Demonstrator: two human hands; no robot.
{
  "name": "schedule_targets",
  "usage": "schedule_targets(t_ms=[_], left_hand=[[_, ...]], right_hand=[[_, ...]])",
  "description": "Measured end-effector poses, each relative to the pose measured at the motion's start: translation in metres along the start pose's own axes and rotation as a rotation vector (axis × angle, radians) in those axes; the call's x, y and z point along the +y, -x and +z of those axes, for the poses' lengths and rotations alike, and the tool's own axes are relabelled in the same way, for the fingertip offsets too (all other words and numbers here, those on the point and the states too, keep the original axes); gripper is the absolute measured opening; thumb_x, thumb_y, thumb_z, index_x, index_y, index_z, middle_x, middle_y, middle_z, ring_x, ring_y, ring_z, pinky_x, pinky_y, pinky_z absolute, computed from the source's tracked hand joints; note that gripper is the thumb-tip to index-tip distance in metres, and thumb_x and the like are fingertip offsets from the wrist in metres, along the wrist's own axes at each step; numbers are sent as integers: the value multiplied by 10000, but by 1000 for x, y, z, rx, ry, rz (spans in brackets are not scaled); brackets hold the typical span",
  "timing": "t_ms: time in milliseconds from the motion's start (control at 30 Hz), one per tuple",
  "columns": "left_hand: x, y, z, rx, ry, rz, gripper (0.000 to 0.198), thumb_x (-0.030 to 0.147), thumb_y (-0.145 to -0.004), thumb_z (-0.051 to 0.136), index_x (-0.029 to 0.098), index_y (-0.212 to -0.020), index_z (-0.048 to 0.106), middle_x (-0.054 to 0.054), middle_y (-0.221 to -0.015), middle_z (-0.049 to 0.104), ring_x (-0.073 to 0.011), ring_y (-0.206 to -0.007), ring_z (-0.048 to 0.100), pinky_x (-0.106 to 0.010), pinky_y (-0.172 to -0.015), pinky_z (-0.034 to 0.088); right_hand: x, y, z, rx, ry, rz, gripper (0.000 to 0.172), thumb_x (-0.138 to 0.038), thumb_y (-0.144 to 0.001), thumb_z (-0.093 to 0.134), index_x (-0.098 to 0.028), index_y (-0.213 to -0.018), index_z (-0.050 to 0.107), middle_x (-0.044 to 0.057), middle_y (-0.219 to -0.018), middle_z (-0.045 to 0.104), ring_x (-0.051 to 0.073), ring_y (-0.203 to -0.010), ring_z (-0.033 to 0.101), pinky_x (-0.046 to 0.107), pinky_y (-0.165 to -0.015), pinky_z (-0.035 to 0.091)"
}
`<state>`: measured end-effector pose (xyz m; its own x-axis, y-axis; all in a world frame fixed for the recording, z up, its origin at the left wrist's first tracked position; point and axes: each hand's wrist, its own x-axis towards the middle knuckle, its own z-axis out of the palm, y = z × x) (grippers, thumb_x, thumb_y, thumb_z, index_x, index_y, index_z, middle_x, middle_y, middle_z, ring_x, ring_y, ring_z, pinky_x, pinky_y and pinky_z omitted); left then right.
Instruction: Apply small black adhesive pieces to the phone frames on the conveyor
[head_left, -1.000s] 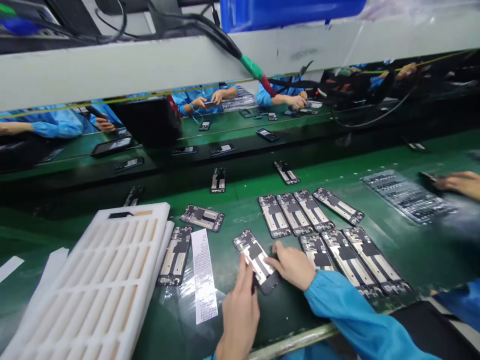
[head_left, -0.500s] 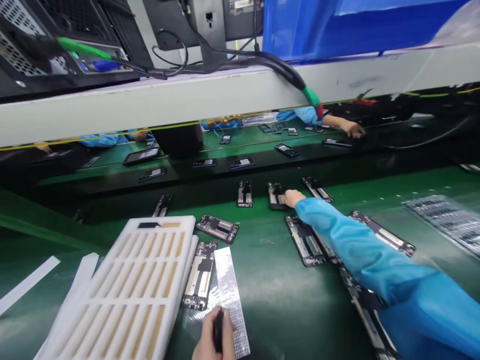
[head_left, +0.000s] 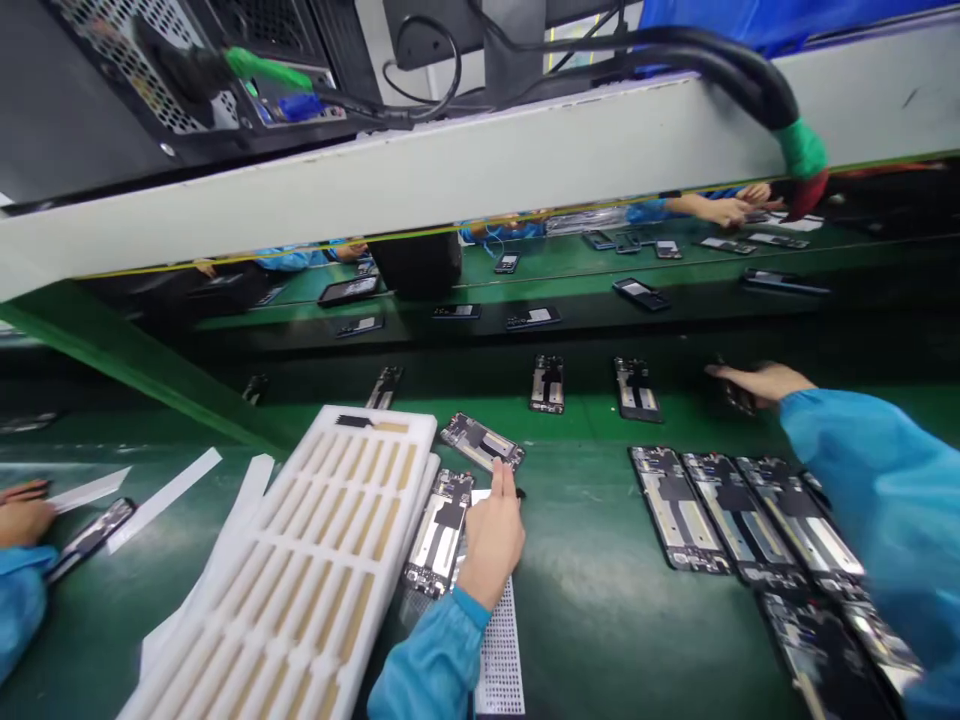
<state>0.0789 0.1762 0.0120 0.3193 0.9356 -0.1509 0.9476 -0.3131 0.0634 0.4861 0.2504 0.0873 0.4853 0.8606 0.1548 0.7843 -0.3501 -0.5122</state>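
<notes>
- Currently the left hand (head_left: pixel 491 535) rests on a dotted sheet (head_left: pixel 499 650), fingers curled; I cannot tell whether they grip anything.
- Phone frame (head_left: pixel 439 530) lies just beside it on the counter (head_left: pixel 585 600), long axis pointing away, against the foam tray (head_left: pixel 300 580).
- Foam tray holds a dark strip (head_left: pixel 352 421) in its top slot.
- Right hand (head_left: pixel 757 382), fingers stretched out, touches a blurred dark frame (head_left: pixel 739 398) farther off.

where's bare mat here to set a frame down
The widest bare mat lies between the left hand and the row of frames on the right. It is crowded beside the foam tray and along that row.
</notes>
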Motion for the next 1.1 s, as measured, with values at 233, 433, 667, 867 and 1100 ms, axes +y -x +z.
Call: schedule_targets(t_ms=[233,433,667,867,1100], left_hand=[[7,62,2,-115,51,220,584,167,-913,519,128,-1493,464,-217,-1485,536,-288,-840,765,-407,-721,614],[0,92,-24,-41,172,164,352,170,-950,515,213,-1283,618,-107,-1249,732,-222,-877,761,-301,-745,571],[-67,180,-41,158,250,-188,302,313,-1063,339,190,-1123,609,-67,-871,764,-236,-788,753,-297,-650,540],[-89,252,11,91,241,-45,476,20,-859,473,240,-1248,635,-66,-1296,698,-191,-978,740,-261,-780,588],[-81,261,39,-4,-18,65,717,-15,-832,482,292,-1480,497,-57,-1629,379,-189,-887,722,-279,-648,607]], right_hand=[[-12,205,36,-332,254,-233,914,-668,-778,684,-67,-1445,519,126,-633,746,320,-515,710,356,-504,473],[0,331,70,-231,466,-430,791,-610,-921,507,-55,-1480,443,147,-797,784,343,-519,725,361,-428,469],[-44,316,39,-240,-157,-52,635,-667,-976,324,-196,-763,693,115,-682,747,274,-622,738,334,-555,549],[-105,344,80,-477,-817,154,763,-809,-903,384,-150,-771,746,105,-598,727,197,-490,666,290,-469,534],[-107,388,113,-693,-888,47,576,-720,-850,618,-151,-822,703,121,-698,772,217,-591,725,312,-563,604]])
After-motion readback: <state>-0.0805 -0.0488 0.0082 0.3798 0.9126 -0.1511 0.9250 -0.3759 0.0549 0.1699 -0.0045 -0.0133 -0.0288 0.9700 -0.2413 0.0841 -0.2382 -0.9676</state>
